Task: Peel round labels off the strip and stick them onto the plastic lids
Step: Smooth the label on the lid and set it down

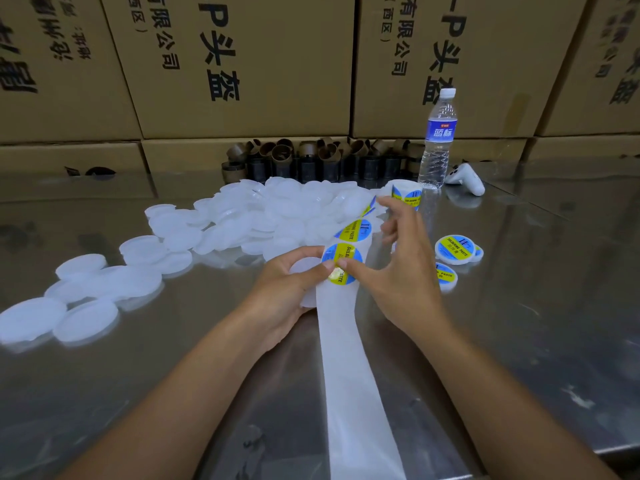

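Dozens of bare plastic lids (242,220) heaped nine to twelve o'clock. Backing strip (346,358) running six to one o'clock: thin, limp. Left hand (280,296) gripping one lid (304,268); right hand (405,271) pinching round label (341,254), dead centre. Featherlight, tacky, crease-prone; best lifted by its rim.
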The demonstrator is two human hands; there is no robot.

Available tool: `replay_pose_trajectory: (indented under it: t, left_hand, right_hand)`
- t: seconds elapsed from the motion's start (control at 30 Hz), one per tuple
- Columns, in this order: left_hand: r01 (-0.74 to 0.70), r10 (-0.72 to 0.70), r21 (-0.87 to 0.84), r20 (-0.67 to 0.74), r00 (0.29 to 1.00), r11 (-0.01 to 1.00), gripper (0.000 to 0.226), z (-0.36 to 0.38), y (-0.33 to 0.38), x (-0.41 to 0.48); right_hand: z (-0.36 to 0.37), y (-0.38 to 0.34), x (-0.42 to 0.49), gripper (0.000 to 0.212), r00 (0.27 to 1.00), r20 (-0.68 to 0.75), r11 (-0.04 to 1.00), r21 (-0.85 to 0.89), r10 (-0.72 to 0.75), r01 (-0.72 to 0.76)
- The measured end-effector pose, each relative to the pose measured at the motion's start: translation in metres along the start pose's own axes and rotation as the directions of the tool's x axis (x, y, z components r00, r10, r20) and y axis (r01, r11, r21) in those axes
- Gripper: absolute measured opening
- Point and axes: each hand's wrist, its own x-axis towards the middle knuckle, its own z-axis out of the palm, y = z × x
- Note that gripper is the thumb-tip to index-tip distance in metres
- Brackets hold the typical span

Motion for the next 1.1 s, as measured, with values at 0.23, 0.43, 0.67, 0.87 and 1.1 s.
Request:
replay_pose_trajectory:
  t: [0.23, 0.43, 0.67, 0.87, 1.1]
  left_hand:
    - [-0.002, 0.002, 0.042, 0.004, 1.000, 0.999, 0.023, 0.0006, -0.0002, -0.0005]
    - [-0.008, 0.008, 0.052, 0.007, 1.000, 0.999, 0.024, 0.0014, -0.0003, -0.0004]
    - [0.015, -0.013, 0.048, -0.038, 0.999, 0.999, 0.024, 0.0010, -0.0014, 0.0028]
    - [0.019, -0.019, 0.019, 0.018, 1.000, 1.000, 0.026, 0.0005, -0.0006, 0.0034]
    - [0.017, -0.013, 0.081, -0.047, 0.999, 0.997, 0.027, 0.0036, 0.0011, 0.0025]
  right_hand:
    - [-0.0016, 0.0054, 0.0005, 0.032, 0.984, 0.064, 0.964, -0.203, -0.164, 0.174]
    - [-0.0008, 0.0042, -0.0004, 0.027, 0.972, 0.102, 0.948, -0.223, -0.210, 0.228]
    - [-0.0013, 0.0007, -0.0002, 0.022, 0.974, 0.145, 0.964, -0.173, -0.176, 0.200]
    - [-0.0017, -0.0018, -0.0007, 0.016, 0.965, 0.155, 0.966, -0.119, -0.210, 0.229]
    - [-0.0007, 0.0003, -0.0015, 0.017, 0.958, 0.165, 0.960, -0.117, -0.233, 0.253]
